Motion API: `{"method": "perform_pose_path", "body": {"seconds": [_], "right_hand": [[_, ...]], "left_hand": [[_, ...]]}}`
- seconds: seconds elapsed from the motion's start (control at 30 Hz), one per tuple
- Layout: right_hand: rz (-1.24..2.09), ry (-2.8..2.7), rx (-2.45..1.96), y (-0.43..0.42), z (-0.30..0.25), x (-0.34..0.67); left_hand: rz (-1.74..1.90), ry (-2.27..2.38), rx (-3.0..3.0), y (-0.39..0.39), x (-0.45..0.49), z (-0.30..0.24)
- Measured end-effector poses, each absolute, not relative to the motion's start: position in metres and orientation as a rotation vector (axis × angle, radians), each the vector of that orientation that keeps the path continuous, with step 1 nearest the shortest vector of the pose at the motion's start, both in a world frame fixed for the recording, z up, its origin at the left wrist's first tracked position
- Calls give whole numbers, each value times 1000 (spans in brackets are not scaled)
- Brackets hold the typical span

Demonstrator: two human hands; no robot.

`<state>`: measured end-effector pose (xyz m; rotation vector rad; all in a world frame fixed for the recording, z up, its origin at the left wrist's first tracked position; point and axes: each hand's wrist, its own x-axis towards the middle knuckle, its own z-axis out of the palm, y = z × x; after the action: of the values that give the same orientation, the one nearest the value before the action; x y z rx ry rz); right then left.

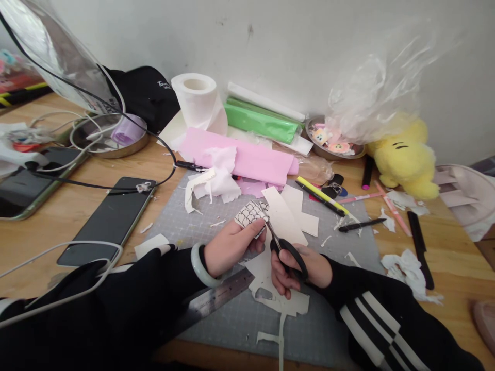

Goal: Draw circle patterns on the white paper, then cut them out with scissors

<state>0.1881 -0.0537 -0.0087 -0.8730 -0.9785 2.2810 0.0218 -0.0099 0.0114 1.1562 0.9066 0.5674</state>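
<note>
My left hand (pixel 235 241) pinches a small piece of white paper (pixel 249 214) drawn with black scale-like arcs. My right hand (pixel 296 265) has its fingers through the handles of black-handled scissors (pixel 296 256). The scissor blades point up and left and meet the right edge of the patterned paper, close to my left thumb. Below both hands lie white paper offcuts (pixel 297 303) on a grey cutting mat (pixel 328 330). A metal ruler (pixel 220 299) lies partly under my left wrist.
Pink paper (pixel 240 157), a white tissue roll (pixel 197 100) and green packs (pixel 263 121) lie at the back. Phones (pixel 112 221) and cables are on the left. Pens (pixel 361 224), a yellow plush toy (pixel 406 159) and a metal bowl (pixel 309 123) are on the right.
</note>
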Motion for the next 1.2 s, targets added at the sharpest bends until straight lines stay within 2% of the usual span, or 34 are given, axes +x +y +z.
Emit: {"method": "perform_pose_path", "body": {"seconds": [1.2], "right_hand": [[2281,-992,-830,-53,-11,188]], "left_hand": [[571,906,1193,-10,22,13]]}}
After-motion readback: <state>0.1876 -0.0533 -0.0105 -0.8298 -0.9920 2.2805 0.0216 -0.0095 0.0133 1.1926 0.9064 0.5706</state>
